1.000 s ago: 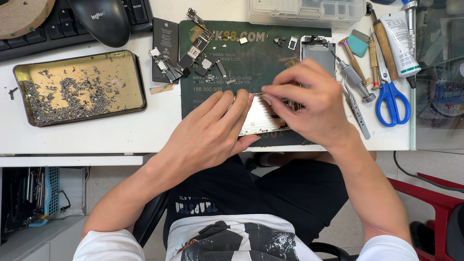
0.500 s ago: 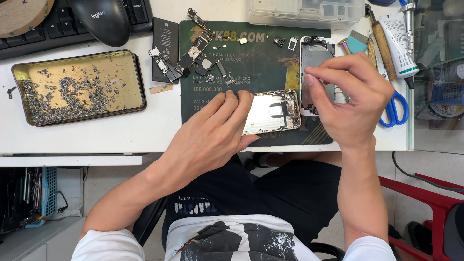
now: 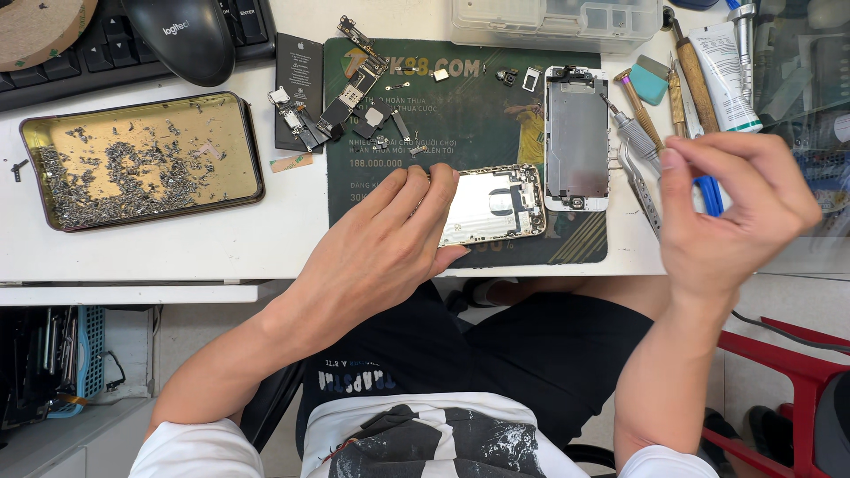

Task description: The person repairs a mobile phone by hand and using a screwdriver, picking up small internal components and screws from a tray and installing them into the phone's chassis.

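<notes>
I see the opened phone housing (image 3: 496,205) lying flat, insides up, at the near edge of the green mat (image 3: 460,115). Its left end is covered. The silver screen panel (image 3: 576,139) lies just right of it.

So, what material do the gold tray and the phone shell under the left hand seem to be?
Gold tray: likely thin metal with a glossy lacquer, since its rim and bare floor reflect light. Phone shell under the left hand: probably metal, matte silver inside with a gold edge.

Glossy brass-toned metal tray (image 3: 250,142), matt green mat (image 3: 478,115)

White tube (image 3: 724,75) (green-printed) lies top right beside grey phone screen (image 3: 576,137).
</notes>
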